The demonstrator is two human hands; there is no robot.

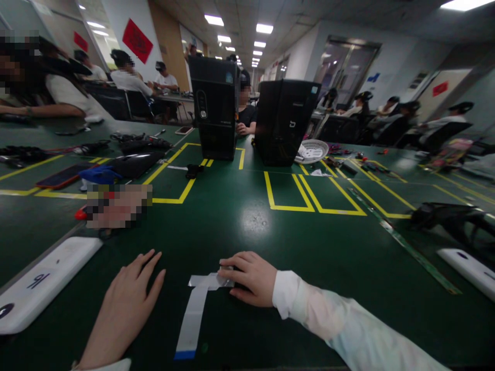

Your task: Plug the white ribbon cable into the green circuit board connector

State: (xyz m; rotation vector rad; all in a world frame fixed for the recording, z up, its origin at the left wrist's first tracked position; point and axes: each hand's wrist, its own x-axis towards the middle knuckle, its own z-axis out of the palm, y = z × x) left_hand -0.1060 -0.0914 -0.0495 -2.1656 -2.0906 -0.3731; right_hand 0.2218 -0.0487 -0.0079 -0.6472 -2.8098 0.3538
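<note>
On the green table in front of me lies a flat white ribbon cable [192, 314], bent into an L, with a blue strip at its near end. My right hand [251, 277] is over the cable's far end, fingers curled on a crumpled, shiny part of it; the fingers partly hide that part. To the left of the cable, my left hand [126, 304] rests low over the table, its fingers stretched out and nothing in them.
Two black computer towers [216, 111] [286, 123] stand at the back, a person behind them. White devices [50, 283] [469, 270] lie at both sides. Cables and tools are at the left, a white basket [314, 150] behind right. Yellow tape [292, 208] marks the table.
</note>
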